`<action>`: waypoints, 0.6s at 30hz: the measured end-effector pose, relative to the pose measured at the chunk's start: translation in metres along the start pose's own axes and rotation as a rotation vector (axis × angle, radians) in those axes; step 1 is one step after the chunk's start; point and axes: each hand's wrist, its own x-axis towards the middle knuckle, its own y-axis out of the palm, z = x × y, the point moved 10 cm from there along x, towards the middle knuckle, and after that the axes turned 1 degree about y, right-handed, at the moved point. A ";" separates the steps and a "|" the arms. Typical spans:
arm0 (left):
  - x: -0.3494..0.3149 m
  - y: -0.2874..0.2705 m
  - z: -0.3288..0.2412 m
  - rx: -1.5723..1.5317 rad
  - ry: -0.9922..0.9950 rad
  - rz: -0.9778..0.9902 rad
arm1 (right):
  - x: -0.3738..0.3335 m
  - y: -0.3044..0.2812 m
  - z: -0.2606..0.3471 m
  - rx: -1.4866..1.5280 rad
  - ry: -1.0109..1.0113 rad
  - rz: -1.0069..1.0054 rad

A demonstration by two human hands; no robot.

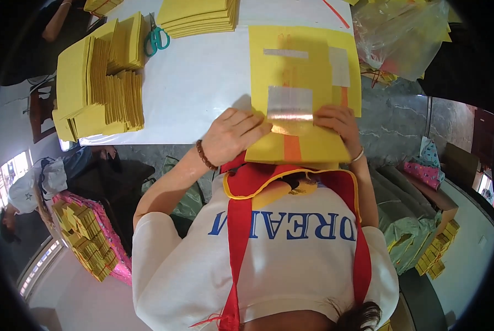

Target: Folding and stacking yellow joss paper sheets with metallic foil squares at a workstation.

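Observation:
A stack of yellow joss paper point(266, 149) lies before me, reaching over the table's near edge to my apron. Its top sheet carries a silver foil patch point(289, 100) and an orange stripe. My left hand point(233, 135), with a brown bead bracelet, has its fingers bent and closed at the sheet's left side, fingertips by the foil's lower left corner. On the opposite side, my right hand point(339, 128) curls its fingers over the paper's right edge beside the foil. The paper bows up slightly between the hands, and light glints off the foil's lower edge.
Folded yellow paper bundles point(101, 83) stand at the table's left, with teal-handled scissors point(156, 41) beside them. Another yellow stack point(197, 15) sits at the far side. A clear plastic bag point(401, 38) is at the right. A person's arm point(57, 21) shows far left.

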 end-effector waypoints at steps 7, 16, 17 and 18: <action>-0.023 0.042 0.066 -0.741 -0.847 -0.018 | -0.011 0.019 -0.032 0.424 0.419 0.007; -0.019 0.073 0.093 -0.773 -0.964 0.131 | 0.002 0.012 -0.044 0.688 0.574 -0.191; -0.019 0.074 0.093 -0.773 -0.964 0.132 | 0.002 0.019 -0.045 0.612 0.586 -0.077; -0.020 0.075 0.094 -0.841 -0.985 0.093 | 0.003 0.021 -0.047 0.612 0.587 -0.076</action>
